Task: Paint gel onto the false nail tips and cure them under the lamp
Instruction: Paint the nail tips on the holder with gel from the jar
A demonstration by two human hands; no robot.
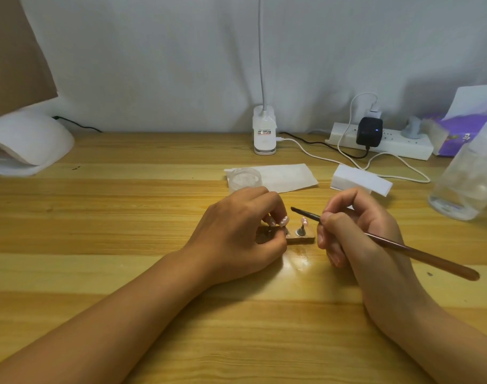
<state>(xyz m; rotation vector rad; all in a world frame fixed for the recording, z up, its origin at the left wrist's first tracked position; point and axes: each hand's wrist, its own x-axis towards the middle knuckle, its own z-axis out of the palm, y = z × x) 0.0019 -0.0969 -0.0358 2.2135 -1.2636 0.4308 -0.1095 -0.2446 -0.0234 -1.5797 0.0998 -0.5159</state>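
While both forearms are laid on the desk [126, 217], the work is kept between the two hands near its middle. The left hand [236, 234] is curled over the left end of a small wooden holder [301, 239], which is gripped between the thumb and the bent fingers. A pink nail tip [283, 220] is seen at the fingertips, possibly pinched there, though the view is too small for that to be settled. A second nail tip [304, 221] is carried upright on a little metal stand [301, 232] at the holder's right end, apart from both hands. A brown brush [403, 248] is pinched pen-fashion in the right hand [355, 234] between thumb and forefinger, the other fingers being tucked under. Its dark bristle end is pointed left, above the second nail tip.

Just beyond the left hand a clear jar [244, 180] is set on a sheet of white paper [289, 177], with a white block [361, 182] to the right. A clear bottle [466, 176] is stood at the right edge. Against the wall a clip lamp [264, 134] and a power strip [389, 145] are placed, and a white curing lamp [29, 142] is found at the far left.
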